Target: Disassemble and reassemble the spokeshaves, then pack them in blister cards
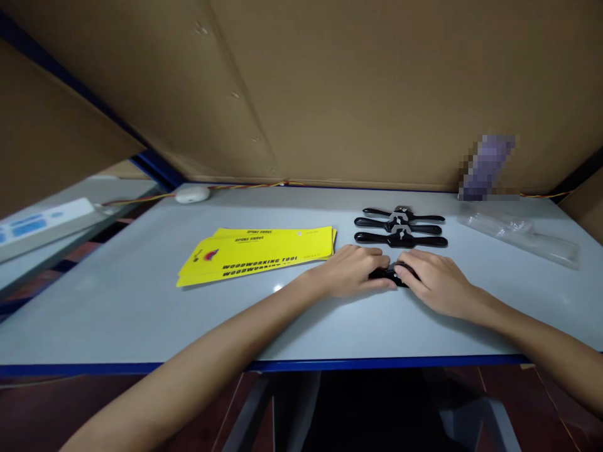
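Both of my hands grip a black spokeshave (397,276) low over the grey table, close to its surface. My left hand (354,270) is closed round its left handle, and my right hand (436,279) round the right one. Much of the tool is hidden under my fingers. Just behind my hands lie three more black spokeshaves (400,238) in a row, one behind another, with metal plates at their middles. To the left of my left hand is a fanned stack of yellow cards (264,254) printed "WOODWORKING TOOL".
Clear plastic bags (522,235) lie at the right. A blurred purple object (487,168) leans near the cardboard back wall (353,94). A white device (192,194) with a cable sits at the back left, and a power strip (51,223) is further left. The table's blue edge (330,365) runs in front.
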Available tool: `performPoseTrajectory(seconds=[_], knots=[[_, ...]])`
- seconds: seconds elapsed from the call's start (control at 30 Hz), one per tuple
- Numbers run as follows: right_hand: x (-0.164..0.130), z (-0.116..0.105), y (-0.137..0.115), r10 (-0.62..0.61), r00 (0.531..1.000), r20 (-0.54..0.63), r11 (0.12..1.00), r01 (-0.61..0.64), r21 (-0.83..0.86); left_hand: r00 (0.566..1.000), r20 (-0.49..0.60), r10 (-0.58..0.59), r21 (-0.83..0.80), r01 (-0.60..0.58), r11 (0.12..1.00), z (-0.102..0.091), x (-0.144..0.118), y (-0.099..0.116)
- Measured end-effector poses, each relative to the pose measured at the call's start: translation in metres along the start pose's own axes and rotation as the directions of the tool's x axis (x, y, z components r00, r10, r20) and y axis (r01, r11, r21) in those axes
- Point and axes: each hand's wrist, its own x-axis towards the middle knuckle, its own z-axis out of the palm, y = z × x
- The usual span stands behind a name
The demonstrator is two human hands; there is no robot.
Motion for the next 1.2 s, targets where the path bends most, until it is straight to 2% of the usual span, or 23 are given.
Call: performPoseTrajectory(seconds=[0.2, 0.4, 0.9, 1.1, 1.2], knots=[[-0.002, 0.003, -0.006, 0.015, 0.998, -0.060, 0.998, -0.019, -0.066, 0.999, -0.008, -0.031, 0.021, 0.031, 0.999, -0.001, 0.001, 0.003], [0.002, 0.004, -0.006, 0.059, 0.997, -0.043, 0.997, -0.061, -0.044, 1.000, 0.008, -0.022, 0.021, 0.022, 1.000, -0.002, 0.000, 0.003], [0.002, 0.005, 0.012, -0.094, 0.994, -0.050, 0.994, 0.097, 0.055, 1.000, -0.002, -0.021, 0.031, 0.021, 0.999, 0.000, 0.000, 0.000], [0.005, 0.004, 0.007, -0.004, 0.999, -0.049, 1.000, 0.005, 0.017, 1.000, -0.005, -0.011, 0.014, 0.011, 1.000, -0.001, -0.001, 0.001], [0.005, 0.002, 0.005, -0.003, 0.999, -0.043, 1.000, 0.003, 0.010, 1.000, 0.000, -0.020, 0.011, 0.020, 1.000, -0.002, -0.001, 0.002]])
